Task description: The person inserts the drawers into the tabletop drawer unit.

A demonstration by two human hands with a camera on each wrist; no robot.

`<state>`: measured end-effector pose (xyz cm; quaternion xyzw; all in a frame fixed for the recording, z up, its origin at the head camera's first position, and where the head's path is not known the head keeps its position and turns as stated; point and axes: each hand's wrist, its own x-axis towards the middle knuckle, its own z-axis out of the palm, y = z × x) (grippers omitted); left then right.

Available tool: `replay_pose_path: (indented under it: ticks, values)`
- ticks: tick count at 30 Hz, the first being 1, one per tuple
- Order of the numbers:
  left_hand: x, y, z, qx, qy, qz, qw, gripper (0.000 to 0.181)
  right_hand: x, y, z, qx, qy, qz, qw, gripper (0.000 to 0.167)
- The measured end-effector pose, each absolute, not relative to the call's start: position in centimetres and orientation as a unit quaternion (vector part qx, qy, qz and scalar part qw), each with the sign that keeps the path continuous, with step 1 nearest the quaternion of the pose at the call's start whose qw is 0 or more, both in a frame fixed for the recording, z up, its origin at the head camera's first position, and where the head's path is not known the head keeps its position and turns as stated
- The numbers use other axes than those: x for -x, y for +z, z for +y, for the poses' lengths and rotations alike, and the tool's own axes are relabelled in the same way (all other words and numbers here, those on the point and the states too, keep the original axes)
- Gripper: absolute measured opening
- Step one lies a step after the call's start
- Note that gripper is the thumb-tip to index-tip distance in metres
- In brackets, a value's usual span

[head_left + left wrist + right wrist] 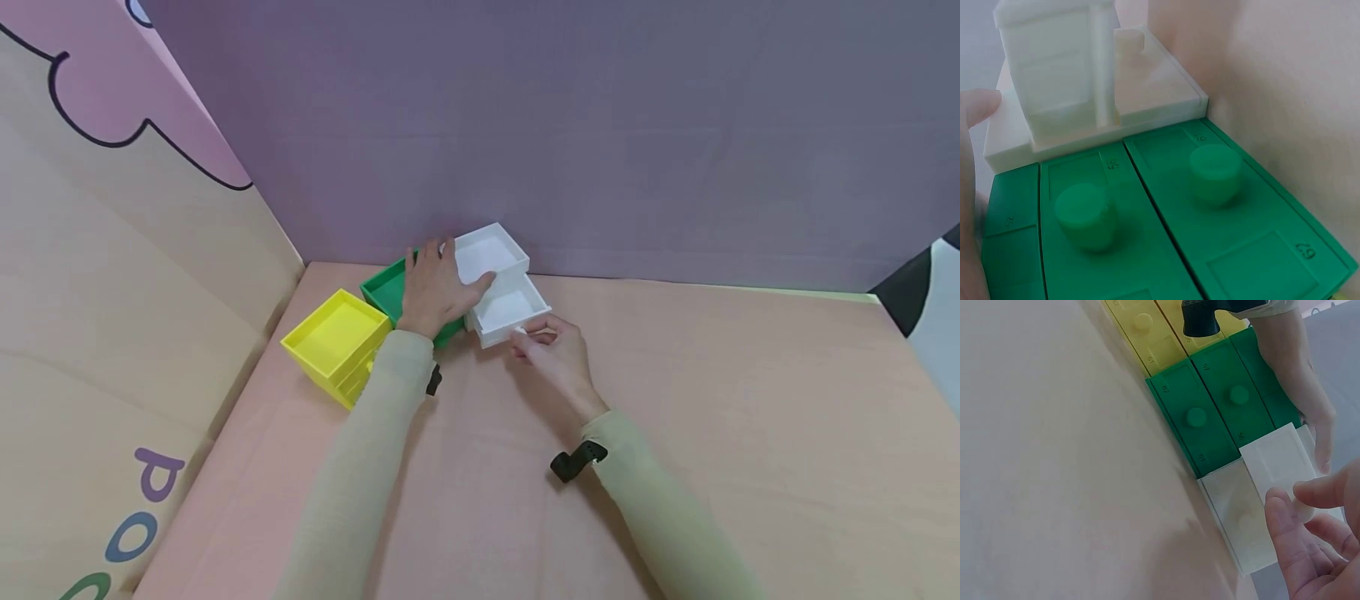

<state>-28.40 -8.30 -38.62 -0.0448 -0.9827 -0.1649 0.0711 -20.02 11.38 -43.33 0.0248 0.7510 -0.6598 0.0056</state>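
A white two-drawer box (487, 250) stands against the back wall, its upper drawer (507, 305) pulled out toward me. My right hand (557, 360) pinches that drawer's round knob (1304, 511) between thumb and fingers. In the right wrist view the lower white drawer (1235, 503) sits closed beside it. My left hand (438, 292) is spread over the top where the white box meets a green drawer box (384, 293), thumb on the white side. Both knobbed green drawers (1166, 187) are closed in the left wrist view.
A yellow drawer box (330, 343) of the same shape stands left of the green one, near the left wall (150, 333). The purple back wall (600, 150) rises right behind the boxes. A pink cloth (712, 433) covers the table.
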Motion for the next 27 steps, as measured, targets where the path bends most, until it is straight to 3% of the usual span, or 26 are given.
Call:
replay_pose_path:
  ticks: [27]
  values:
    - [28.3, -38.7, -8.9, 0.042, -0.167, -0.983, 0.067, 0.097, 20.4, -44.5, 10.8, -0.038, -0.627, 0.778, -0.017, 0.019]
